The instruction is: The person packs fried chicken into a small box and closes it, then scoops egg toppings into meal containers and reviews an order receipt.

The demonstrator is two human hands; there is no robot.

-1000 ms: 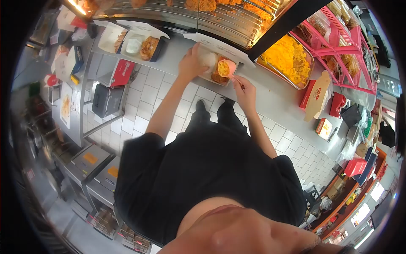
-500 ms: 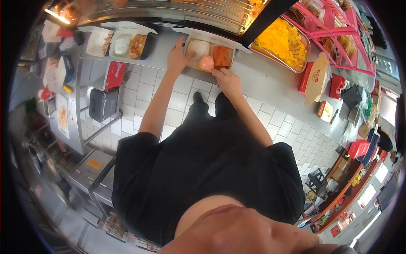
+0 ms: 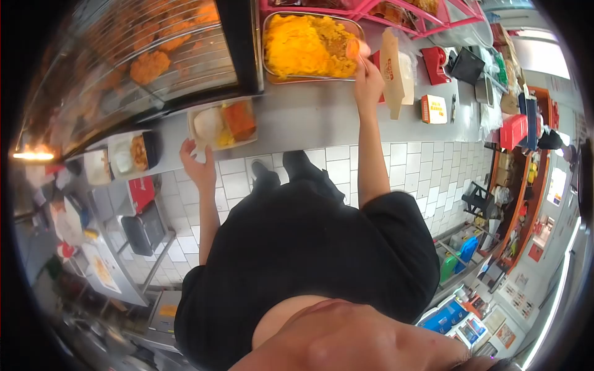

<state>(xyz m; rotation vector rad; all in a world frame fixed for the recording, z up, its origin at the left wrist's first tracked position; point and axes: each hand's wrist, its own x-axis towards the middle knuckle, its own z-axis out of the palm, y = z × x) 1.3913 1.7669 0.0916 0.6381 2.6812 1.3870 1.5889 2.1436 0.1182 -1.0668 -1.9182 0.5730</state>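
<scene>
My left hand (image 3: pixel 199 166) is at the near left corner of an open food box (image 3: pixel 252 137), with thumb and fingers apart. Whether it touches the box is hard to see. Inside are a white rounded mound like rice (image 3: pixel 208 125), a reddish-brown piece of food (image 3: pixel 239 120) and a little yellow food (image 3: pixel 225 137). My right hand (image 3: pixel 369 83) is closed on the handle of a pink-orange scoop (image 3: pixel 353 49). The scoop's round bowl is over the right end of a metal tray (image 3: pixel 311 79) of yellow, crumbly food (image 3: pixel 297 46).
Another open food box (image 3: pixel 151 148) stands at the left. A heated glass cabinet (image 3: pixel 167 68) with fried pieces is behind the counter (image 3: pixel 309 111). Pink racks (image 3: pixel 427 28), an upright carton (image 3: pixel 399 74) and a small red box (image 3: pixel 434 109) are on the right.
My right hand has gone from the food box to the yellow food's tray, carrying the scoop. Yellow food now shows in the box. My left hand stays beside it. The view has shifted right.
</scene>
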